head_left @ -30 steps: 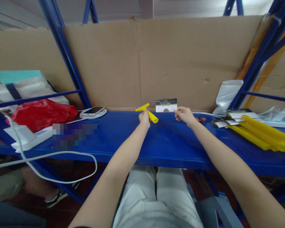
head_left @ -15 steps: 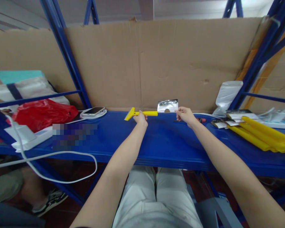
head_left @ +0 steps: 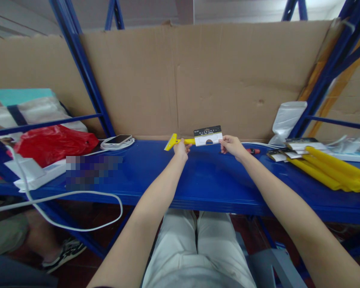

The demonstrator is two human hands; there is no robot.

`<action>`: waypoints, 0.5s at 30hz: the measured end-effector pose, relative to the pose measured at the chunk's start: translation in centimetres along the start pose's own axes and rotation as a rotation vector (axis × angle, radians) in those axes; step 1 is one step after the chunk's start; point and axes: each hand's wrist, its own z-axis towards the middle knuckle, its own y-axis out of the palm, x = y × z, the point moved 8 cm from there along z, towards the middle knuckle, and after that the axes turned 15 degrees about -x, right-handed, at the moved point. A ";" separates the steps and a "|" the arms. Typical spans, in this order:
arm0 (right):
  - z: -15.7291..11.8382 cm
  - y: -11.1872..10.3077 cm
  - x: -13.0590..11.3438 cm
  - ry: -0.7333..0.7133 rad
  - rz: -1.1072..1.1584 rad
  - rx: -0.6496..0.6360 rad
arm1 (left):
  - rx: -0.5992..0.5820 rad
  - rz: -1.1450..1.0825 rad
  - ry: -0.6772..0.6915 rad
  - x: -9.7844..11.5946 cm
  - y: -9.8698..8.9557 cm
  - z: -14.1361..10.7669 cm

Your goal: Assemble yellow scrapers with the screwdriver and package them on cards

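Observation:
My left hand is closed around the handle of a yellow scraper, whose wide head points left. In my right hand is a black-and-white packaging card, pinched at its right edge. The card is upright, with a dark half-round notch at its lower edge. It overlaps the right end of the scraper's handle in my view; whether the handle sits inside it or behind it I cannot tell. Behind my right hand a red-handled screwdriver lies on the blue shelf, partly hidden.
Several yellow scrapers with cards are piled at the right. A clear plastic bag stands behind them. To the left are a phone on a coiled white cable, a red bag and a white power strip. Cardboard closes the back.
The scraper has moved slightly right. The card has shifted left and tilted so that its printed face shows, and it now covers the handle's end.

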 end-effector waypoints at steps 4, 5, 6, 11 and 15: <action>0.0 0.2 -0.1 -0.024 0.004 -0.021 | -0.179 0.091 -0.068 -1.1 1.6 0.3; 0.0 0.1 -0.1 -0.027 0.006 -0.020 | -0.205 0.110 -0.073 -1.3 1.8 0.4; 0.0 0.1 -0.2 -0.027 0.008 -0.019 | -0.226 0.127 -0.075 -1.4 2.0 0.5; 0.0 0.6 -0.2 0.003 0.003 -0.040 | -0.306 0.200 -0.078 -1.9 2.9 0.8; -0.1 0.9 -0.4 -0.002 0.004 -0.035 | -0.419 0.205 -0.065 -2.2 4.3 0.3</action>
